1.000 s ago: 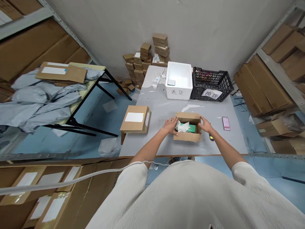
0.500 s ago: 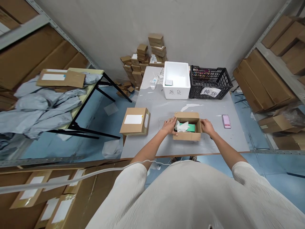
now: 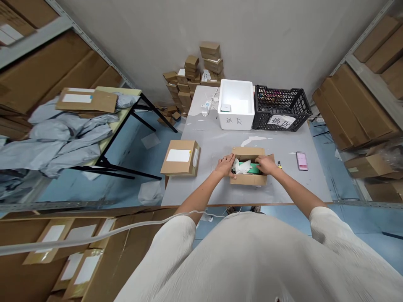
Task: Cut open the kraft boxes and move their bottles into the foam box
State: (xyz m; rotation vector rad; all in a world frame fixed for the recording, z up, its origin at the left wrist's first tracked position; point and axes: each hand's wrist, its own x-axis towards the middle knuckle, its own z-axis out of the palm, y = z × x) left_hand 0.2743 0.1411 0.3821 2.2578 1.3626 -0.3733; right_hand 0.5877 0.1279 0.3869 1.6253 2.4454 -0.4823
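Open box (image 3: 248,180) is matt cardbd; paper (image 3: 243,167) inside looks thin, crumpled. Tabletop (image 3: 214,140) is smooth, mostly matt, w/ scuffed patches. White bin (image 3: 236,124) looks like matt foam; crate (image 3: 261,119) is perf. plastic. Mailers (image 3: 53,131): wrinkled plastic film.

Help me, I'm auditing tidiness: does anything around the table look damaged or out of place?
The gray tabletop has a ragged pale patch between the white bin and the open carton, as if peeled. White scraps lie on the blue floor at left, like litter.

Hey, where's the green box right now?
In the head view, the green box is inside the open cardboard box, partly hidden by white wrapping, with the right hand at its right end.
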